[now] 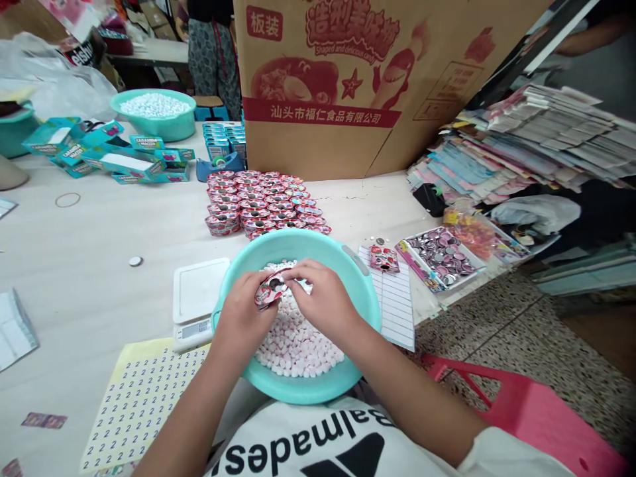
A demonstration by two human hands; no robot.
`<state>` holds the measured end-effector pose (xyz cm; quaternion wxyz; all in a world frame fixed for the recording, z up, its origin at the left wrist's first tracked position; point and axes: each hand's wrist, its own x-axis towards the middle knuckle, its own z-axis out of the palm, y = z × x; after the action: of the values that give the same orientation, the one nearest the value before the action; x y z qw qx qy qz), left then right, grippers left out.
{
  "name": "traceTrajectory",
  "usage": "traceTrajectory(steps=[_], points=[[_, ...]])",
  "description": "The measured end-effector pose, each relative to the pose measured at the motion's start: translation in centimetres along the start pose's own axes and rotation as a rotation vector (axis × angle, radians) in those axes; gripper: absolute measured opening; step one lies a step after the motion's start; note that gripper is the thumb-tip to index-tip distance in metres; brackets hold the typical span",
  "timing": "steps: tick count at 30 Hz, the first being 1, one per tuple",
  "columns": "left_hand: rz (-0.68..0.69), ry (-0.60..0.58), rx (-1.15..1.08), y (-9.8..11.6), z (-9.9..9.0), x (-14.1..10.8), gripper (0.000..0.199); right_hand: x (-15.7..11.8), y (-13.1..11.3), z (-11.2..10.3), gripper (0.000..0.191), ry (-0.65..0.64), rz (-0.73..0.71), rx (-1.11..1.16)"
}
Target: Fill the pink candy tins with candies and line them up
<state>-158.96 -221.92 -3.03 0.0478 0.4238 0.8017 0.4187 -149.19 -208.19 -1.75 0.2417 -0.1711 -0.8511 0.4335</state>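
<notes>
Over the turquoise basin on my lap, my left hand grips a small red printed candy box with a dark round opening in its face. My right hand is closed in a pinch at the box's right edge; whatever lies between its fingertips is too small to make out. Beneath both hands, the basin holds many small white and pale pink candies. Many similar red boxes stand in rows just beyond the basin. Another red box lies on lined paper to the right.
A white scale reading 0.0 and a sheet of printed 2s lie left. Right are a tray of round metallic pieces and stacked flat cardboard. A large carton stands behind. A pink stool is lower right.
</notes>
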Motion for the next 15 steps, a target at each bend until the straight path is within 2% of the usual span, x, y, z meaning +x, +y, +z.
traceTrajectory(steps=[5, 9, 12, 15], points=[[-0.022, 0.015, 0.003, -0.1, 0.2, -0.1, 0.037, -0.4, -0.9, 1.1, 0.023, 0.007, -0.064, -0.004], [-0.052, 0.050, -0.027, 0.5, -0.1, -0.2, 0.033, -0.5, -0.7, -0.7, 0.027, 0.139, -0.061, 0.049], [-0.154, 0.208, -0.042, 0.8, -2.3, -0.4, 0.037, -0.9, 0.6, -3.3, 0.029, 0.233, -0.013, -0.045], [-0.263, 0.346, 0.024, -0.1, -6.3, -0.5, 0.045, -1.7, 2.5, -5.3, 0.028, 0.153, 0.048, -0.132]])
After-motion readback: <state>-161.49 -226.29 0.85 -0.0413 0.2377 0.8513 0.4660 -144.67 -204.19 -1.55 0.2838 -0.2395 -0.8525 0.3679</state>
